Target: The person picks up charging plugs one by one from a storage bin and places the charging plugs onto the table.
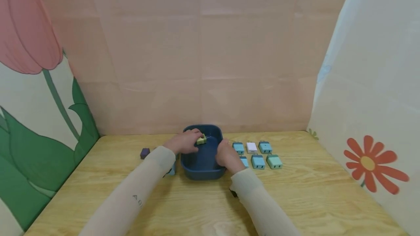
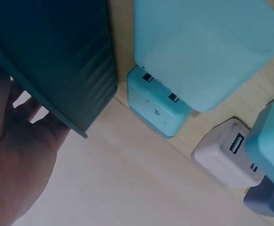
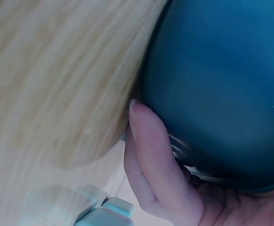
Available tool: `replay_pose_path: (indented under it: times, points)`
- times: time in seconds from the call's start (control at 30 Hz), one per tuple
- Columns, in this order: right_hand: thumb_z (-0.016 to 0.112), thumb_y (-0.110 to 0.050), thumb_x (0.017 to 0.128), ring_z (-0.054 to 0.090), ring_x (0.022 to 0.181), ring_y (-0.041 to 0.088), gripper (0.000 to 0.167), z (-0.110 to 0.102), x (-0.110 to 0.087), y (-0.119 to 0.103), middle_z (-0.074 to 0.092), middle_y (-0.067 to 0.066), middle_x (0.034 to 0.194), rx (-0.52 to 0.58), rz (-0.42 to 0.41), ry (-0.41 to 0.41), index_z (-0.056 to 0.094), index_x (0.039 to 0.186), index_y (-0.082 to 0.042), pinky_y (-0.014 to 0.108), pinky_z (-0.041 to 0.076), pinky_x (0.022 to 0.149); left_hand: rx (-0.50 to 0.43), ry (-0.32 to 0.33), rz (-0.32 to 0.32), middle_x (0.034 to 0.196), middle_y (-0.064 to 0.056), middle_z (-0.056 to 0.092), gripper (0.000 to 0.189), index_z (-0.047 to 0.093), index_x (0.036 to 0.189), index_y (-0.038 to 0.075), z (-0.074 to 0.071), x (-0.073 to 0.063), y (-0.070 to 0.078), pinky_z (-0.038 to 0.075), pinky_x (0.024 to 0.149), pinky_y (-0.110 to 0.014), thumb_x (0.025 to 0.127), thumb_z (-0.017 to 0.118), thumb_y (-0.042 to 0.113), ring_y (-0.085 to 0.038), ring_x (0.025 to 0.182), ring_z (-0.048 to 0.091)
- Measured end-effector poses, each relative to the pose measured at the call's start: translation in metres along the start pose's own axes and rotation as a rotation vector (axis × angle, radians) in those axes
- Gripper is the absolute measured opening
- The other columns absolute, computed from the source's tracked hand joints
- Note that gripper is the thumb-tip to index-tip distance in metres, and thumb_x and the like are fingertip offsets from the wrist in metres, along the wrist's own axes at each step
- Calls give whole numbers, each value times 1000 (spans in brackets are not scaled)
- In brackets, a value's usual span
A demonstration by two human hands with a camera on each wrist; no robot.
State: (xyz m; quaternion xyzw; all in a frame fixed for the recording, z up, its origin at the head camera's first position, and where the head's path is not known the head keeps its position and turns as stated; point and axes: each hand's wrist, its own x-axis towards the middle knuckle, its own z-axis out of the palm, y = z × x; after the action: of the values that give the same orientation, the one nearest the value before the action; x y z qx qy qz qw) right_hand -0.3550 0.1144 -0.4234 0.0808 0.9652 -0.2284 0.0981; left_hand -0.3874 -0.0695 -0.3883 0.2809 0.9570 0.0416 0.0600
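A dark blue plastic bin (image 1: 205, 159) stands near the back of the table. My left hand (image 1: 184, 142) reaches over its left rim and pinches a small yellow-green block, apparently a USB charger (image 1: 201, 140), inside the bin. The left wrist view shows that hand (image 2: 21, 155) beside the bin's wall (image 2: 80, 61), but the charger is hidden there. On the opposite side, my right hand (image 1: 227, 154) grips the bin's right wall. Its fingers (image 3: 155, 165) lie along the outside of the bin (image 3: 221, 94) in the right wrist view.
Right of the bin, several USB chargers lie in two rows, including a white one (image 1: 251, 147), a blue one (image 1: 258, 161) and a green one (image 1: 274, 161). Left of it are a dark purple charger (image 1: 144, 153) and a partly covered blue one (image 1: 172, 170). A pink sheet (image 1: 197, 65) hangs behind the table.
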Motion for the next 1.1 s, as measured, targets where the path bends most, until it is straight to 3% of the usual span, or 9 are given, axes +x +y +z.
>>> replay_pose_path:
  times: [0.33,0.53,0.73,0.87,1.0,1.1]
  points:
    - [56,-12,111,72,68,29,78,-2,-5,-6,65,33,137,-13,5,-1,9,170,5,36,59,52,-17,-81,-41,183,-7,25,70,38,170,19,2,6,6,36,133,-56,107,69,27,-35,167,33]
    - [56,-12,111,72,64,29,79,-2,-6,-6,67,33,131,-21,0,1,8,170,6,35,58,51,5,-106,-56,184,-5,22,72,33,172,22,5,8,9,38,132,-52,109,66,29,-31,166,35]
    - [57,-12,111,72,70,30,78,-2,-4,-5,67,31,130,-10,16,-3,8,171,4,36,59,53,18,-105,-70,180,-4,31,66,38,169,21,7,12,11,39,131,-55,109,65,28,-36,165,35]
    - [56,-11,111,72,72,30,78,-2,-3,-4,67,31,129,-12,21,-3,9,170,4,36,60,54,20,-82,-60,172,-8,41,64,45,165,18,8,18,11,46,124,-54,106,68,24,-37,155,48]
    - [56,-12,111,71,73,30,76,-1,-1,-3,66,30,128,-3,36,-8,11,170,4,36,59,54,27,-72,-39,163,-10,48,65,50,162,17,17,34,3,55,114,-47,101,73,19,-30,139,62]
    - [56,-11,111,71,72,30,76,-1,-1,-2,67,30,125,4,40,-9,11,170,3,37,59,54,45,-75,-37,156,-9,54,60,54,157,17,28,51,-4,57,110,-45,101,74,19,-26,132,65]
